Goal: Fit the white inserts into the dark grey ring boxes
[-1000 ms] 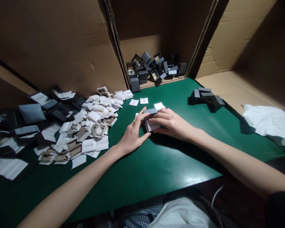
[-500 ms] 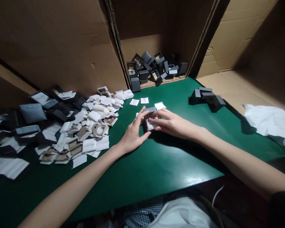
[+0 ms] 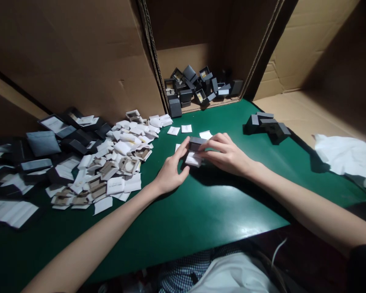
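Observation:
A small dark box [image 3: 195,144] is between my two hands on the green table, its lid raised. A white insert [image 3: 193,159] shows at its near side. My left hand [image 3: 170,169] holds the box from the left, index finger and thumb curved around that side. From the right, my right hand [image 3: 227,154] has its bent fingers on the box, at the edge between dark lid and white insert. Those fingertips are partly hidden. Behind the box lie several white cards [image 3: 186,128], one of them [image 3: 205,134] just beyond my right hand.
Many white paper inserts [image 3: 122,148] and dark boxes [image 3: 76,140] are heaped at the left. An open cardboard carton [image 3: 195,53] at the back holds more dark boxes [image 3: 201,85]. Several dark boxes [image 3: 266,124] sit at the right, near a crumpled white sheet [image 3: 344,156].
My right fingers have lifted and bent more over the box's right side. The dark lid now shows its front face. My left thumb has moved slightly back from the near edge.

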{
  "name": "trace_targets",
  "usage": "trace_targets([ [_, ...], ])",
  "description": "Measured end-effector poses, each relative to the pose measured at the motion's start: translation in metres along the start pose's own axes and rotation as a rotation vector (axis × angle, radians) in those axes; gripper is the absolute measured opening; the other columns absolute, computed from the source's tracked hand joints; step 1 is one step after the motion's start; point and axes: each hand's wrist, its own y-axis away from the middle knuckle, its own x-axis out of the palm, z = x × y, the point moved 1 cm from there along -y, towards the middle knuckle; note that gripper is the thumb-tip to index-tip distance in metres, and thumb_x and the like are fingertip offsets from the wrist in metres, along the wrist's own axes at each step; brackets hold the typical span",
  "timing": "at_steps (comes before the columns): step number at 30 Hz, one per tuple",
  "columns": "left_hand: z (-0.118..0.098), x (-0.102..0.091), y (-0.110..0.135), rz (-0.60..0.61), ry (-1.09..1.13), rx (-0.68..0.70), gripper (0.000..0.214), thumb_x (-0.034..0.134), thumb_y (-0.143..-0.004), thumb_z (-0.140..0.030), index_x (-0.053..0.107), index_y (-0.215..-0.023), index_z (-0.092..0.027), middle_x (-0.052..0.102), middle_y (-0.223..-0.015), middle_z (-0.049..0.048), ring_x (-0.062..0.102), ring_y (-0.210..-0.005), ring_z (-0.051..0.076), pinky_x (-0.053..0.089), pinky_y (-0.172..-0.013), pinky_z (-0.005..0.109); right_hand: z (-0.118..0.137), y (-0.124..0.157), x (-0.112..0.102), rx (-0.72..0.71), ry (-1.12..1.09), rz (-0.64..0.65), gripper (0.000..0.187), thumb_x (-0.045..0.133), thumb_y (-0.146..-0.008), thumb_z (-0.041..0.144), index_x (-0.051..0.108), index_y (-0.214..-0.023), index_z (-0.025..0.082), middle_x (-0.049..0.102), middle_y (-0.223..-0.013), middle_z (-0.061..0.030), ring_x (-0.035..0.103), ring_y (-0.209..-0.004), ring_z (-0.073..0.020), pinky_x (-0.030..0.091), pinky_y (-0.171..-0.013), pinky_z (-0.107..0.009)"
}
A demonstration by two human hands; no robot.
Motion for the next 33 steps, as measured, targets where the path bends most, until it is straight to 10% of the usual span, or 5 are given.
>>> trace_targets([
  [6,-0.003,0.001,-0.001,0.003,0.014,0.049,0.066,0.052,-0.078,-0.009,0.031,-0.14,-0.021,0.051,-0.135,0.0124,0.048,-0.128,0.024,0.041,-0.107,0.042,-0.004,0.001,0.004,0.037,-0.088,0.003,0.009,0.059,-0.087,0.023,0.065,-0.093,0.021,0.051,-0.128,-0.012,0.046,-0.12,-0.0263,0.047,-0.093,-0.047],
  [16,-0.018,0.002,0.001,-0.158,-0.228,0.025,0.018,0.059,-0.081,-0.021,0.049,-0.096,-0.019,0.05,-0.102,0.0059,0.055,-0.098,0.019,0.049,-0.084,0.033,-0.005,0.002,0.006,0.043,-0.175,0.0,0.011,0.055,-0.088,0.021,0.065,-0.091,0.017,0.053,-0.125,-0.0153,0.057,-0.113,-0.024,0.055,-0.088,-0.04],
  [33,-0.02,0.003,0.003,-0.217,-0.327,0.061,0.01,0.055,-0.079,-0.012,0.048,-0.08,-0.019,0.054,-0.094,0.0033,0.057,-0.09,0.018,0.048,-0.08,0.031,0.014,0.004,0.017,0.119,0.127,-0.068,0.011,0.054,-0.088,0.024,0.061,-0.08,0.02,0.056,-0.117,-0.0112,0.053,-0.098,-0.0208,0.055,-0.07,-0.033],
])
